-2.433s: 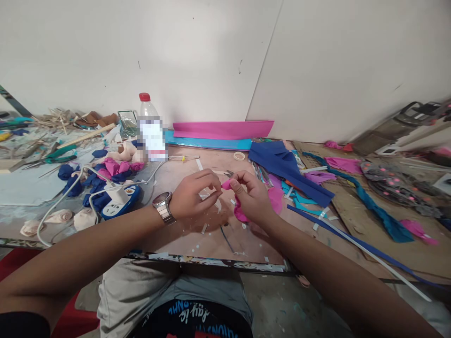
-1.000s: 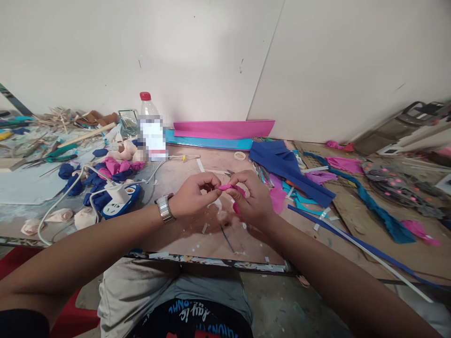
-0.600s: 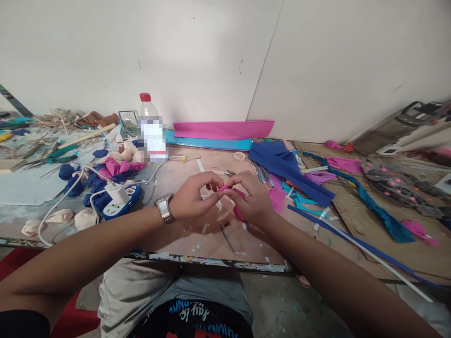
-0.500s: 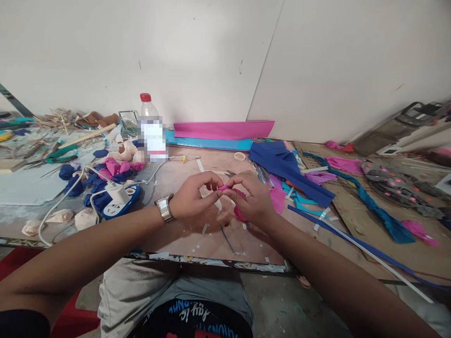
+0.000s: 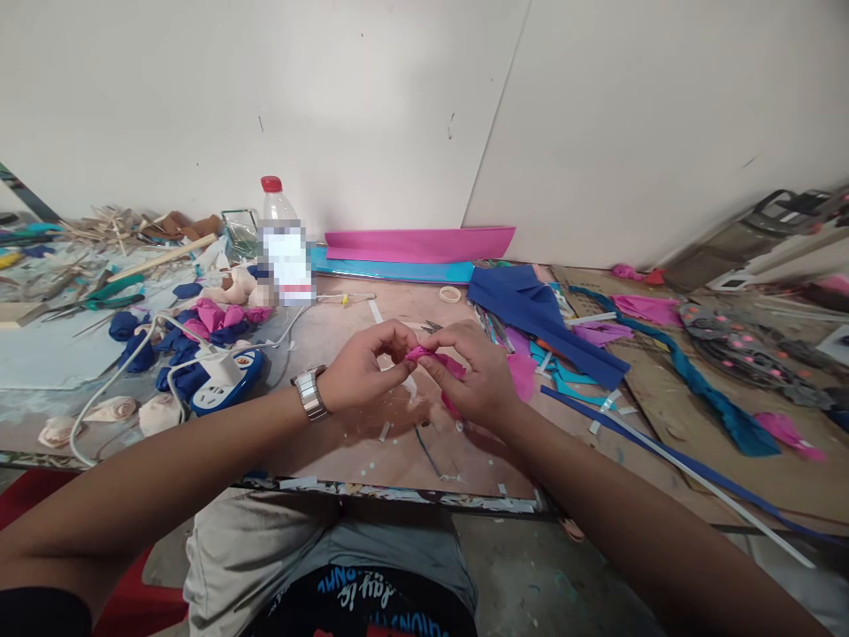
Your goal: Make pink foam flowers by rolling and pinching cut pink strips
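Observation:
My left hand (image 5: 363, 363), with a metal watch (image 5: 310, 395) on its wrist, pinches one end of a crumpled strip of pink crepe paper (image 5: 419, 352). From the other side my right hand (image 5: 483, 373) grips the same strip between thumb and fingers. The two sets of fingertips almost meet over the table. Part of the strip hangs behind my right fingers, where they partly hide it. Just beyond the hands lie the metal tips of a tool (image 5: 432, 326), perhaps scissors.
Left of my hands are a blue power strip (image 5: 229, 385) with white cables, blue and pink paper rosettes (image 5: 213, 316) and a red-capped bottle (image 5: 279, 203). Dark blue paper (image 5: 523, 296), a tape ring (image 5: 450, 294) and a long white stick (image 5: 703, 485) lie rightward.
My fingertips have shifted slightly on the pink crepe paper, and more of its bunched end shows between them. Both hands keep their hold in nearly the same place.

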`<state>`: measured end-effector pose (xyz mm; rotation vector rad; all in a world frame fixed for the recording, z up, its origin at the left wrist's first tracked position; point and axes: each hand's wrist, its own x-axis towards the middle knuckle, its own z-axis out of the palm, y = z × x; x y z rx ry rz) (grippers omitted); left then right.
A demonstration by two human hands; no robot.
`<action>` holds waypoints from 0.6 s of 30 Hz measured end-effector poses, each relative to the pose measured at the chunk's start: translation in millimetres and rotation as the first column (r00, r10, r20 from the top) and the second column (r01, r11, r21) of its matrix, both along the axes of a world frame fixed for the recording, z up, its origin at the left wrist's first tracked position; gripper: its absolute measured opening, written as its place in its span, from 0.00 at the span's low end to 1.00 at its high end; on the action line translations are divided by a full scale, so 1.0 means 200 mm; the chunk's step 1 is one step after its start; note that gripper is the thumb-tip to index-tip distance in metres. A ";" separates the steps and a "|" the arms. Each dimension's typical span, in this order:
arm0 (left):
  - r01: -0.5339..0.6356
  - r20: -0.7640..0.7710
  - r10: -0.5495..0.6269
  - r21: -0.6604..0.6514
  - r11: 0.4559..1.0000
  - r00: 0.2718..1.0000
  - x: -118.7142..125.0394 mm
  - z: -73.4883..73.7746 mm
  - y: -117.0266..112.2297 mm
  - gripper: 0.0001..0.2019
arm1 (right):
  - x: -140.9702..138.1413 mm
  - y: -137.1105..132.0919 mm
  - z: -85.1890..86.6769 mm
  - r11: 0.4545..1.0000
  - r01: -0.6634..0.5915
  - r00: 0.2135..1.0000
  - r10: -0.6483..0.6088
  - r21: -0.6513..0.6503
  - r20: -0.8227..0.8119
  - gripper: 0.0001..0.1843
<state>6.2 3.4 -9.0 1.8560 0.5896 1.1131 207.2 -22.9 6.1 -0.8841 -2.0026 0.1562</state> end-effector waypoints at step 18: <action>0.035 0.021 -0.035 -0.031 0.999 0.999 0.02 0.01 -0.03 0.06 | -0.02 -0.02 -0.01 0.994 0.007 0.996 -0.017 -0.108 -0.085 0.05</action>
